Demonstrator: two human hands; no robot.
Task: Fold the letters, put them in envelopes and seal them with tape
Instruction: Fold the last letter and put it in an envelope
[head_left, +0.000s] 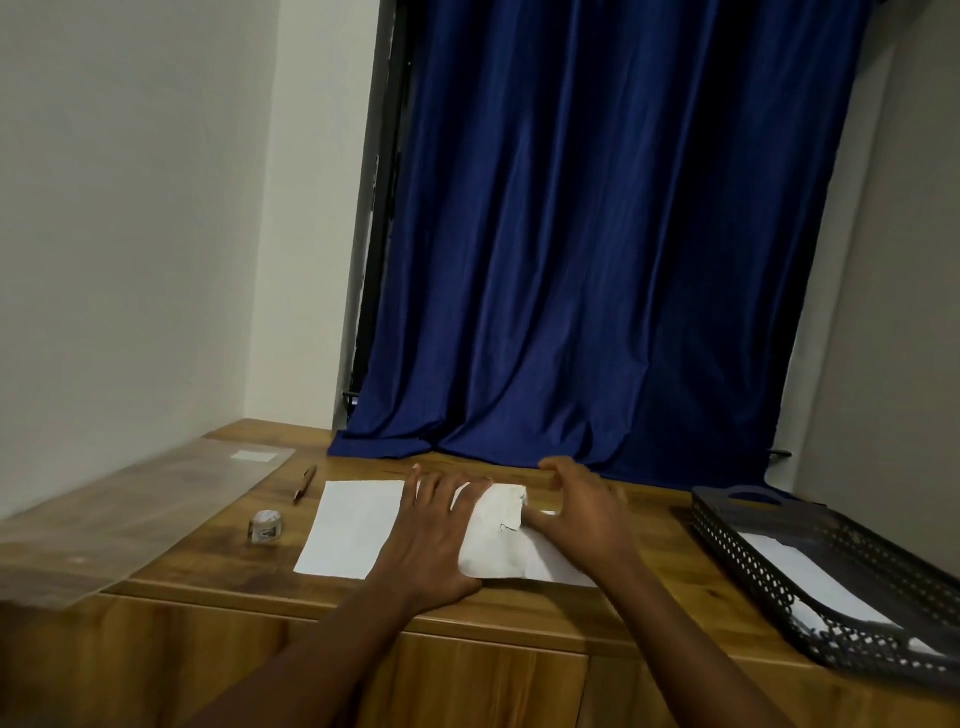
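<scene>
Wooden desk (218, 566) — blue curtain (597, 234) behind

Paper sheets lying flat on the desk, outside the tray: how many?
1 for certain: a white sheet under both hands, with a crumpled envelope on it. More sheets may lie hidden beneath; the black tray holds other paper.

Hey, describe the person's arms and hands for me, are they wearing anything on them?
Both forearms are bare as far as the view shows, with no sleeves. The left hand and right hand wear no gloves, and no watch, bracelet or ring is visible. Fingernails look short and unpainted.
</scene>
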